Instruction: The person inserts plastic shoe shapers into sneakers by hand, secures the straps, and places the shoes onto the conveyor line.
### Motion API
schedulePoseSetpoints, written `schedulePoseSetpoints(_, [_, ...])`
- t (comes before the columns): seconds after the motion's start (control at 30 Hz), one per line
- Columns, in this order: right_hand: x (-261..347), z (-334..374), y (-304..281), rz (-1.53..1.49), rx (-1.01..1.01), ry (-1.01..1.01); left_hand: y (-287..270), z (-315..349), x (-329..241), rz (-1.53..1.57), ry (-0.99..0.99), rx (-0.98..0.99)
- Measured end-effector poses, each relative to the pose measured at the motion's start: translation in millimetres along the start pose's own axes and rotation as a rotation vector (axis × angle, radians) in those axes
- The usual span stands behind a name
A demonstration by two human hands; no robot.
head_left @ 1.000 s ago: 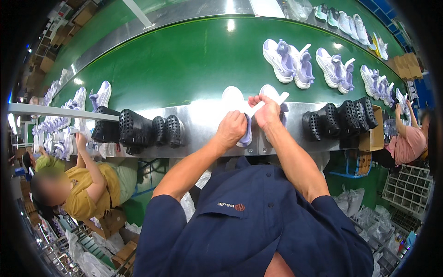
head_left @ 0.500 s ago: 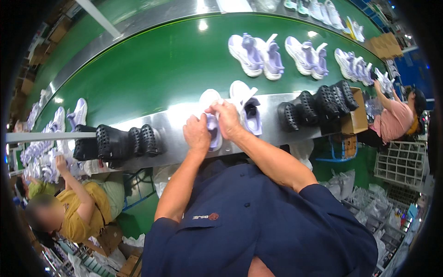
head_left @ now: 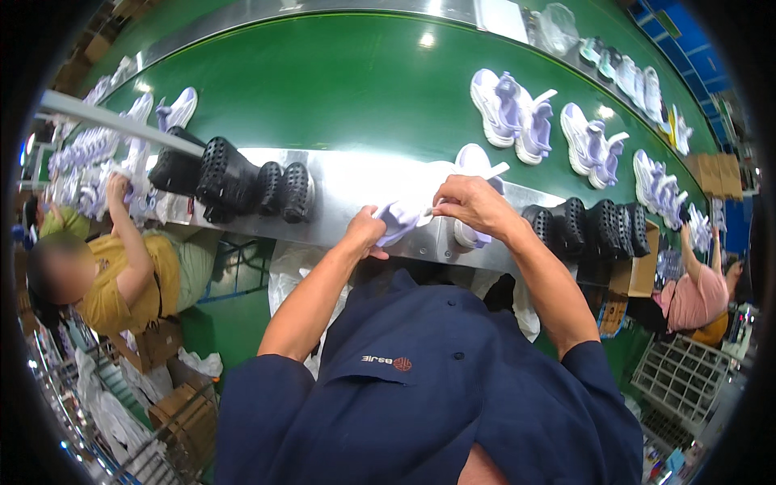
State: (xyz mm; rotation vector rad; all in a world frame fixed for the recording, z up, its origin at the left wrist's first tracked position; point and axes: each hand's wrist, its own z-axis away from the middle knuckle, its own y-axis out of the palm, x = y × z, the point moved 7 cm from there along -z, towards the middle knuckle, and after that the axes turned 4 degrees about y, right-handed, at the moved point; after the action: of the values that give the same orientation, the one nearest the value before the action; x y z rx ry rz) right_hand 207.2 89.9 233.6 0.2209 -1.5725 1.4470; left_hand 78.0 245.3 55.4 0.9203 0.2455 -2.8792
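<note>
Over the metal ledge (head_left: 339,186), my left hand (head_left: 365,230) is closed round the heel end of a white and lavender sneaker (head_left: 396,222). The fingers of my right hand (head_left: 478,204) pinch a pale part at its opening, which looks like the tongue. The sneaker is tilted and partly blurred. Just beyond and beneath my right hand stands its matching sneaker (head_left: 475,158), its white tongue sticking up and its middle hidden by that hand.
Black perforated shoe-shaped forms (head_left: 283,191) line the ledge at left, with more forms (head_left: 602,226) at right by a cardboard box (head_left: 644,271). Pairs of sneakers (head_left: 517,117) sit on the green belt (head_left: 339,89). Co-workers in yellow (head_left: 133,275) and pink (head_left: 699,297) flank me.
The view has swung left, so the scene sits further right. My hands have moved apart; the sneaker, flat before, is now tilted, and my right hand has gone from its front to its opening.
</note>
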Motion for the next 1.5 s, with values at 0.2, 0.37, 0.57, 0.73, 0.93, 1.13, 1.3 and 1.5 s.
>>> schedulePoseSetpoints(0.2, [34,6,12,-0.042,-0.014,-0.083,-44,58,-64,-0.565,0.727,-0.372])
schedulePoseSetpoints(0.37, [52,1,21,-0.136,-0.037,-0.141,-56,85,-91,-0.635,0.888,-0.439])
schedulePoseSetpoints(0.57, [52,-5,25,-0.199,-0.038,-0.067,-55,104,-106,-0.667,1.054,-0.387])
schedulePoseSetpoints(0.73, [40,-11,37,-0.363,0.042,0.142,-50,112,-113,-0.701,1.134,-0.319])
schedulePoseSetpoints(0.93, [43,-18,44,-0.38,0.113,0.263,-50,116,-114,-0.684,1.092,-0.242])
schedulePoseSetpoints(1.13, [48,-42,57,-0.272,0.202,0.153,-54,112,-105,-0.59,1.071,-0.24])
schedulePoseSetpoints(1.3, [44,-54,62,-0.179,0.147,0.132,-57,96,-79,-0.586,0.966,-0.394])
schedulePoseSetpoints(1.5, [36,-41,68,-0.266,-0.016,0.182,-58,92,-79,-0.647,0.898,-0.536])
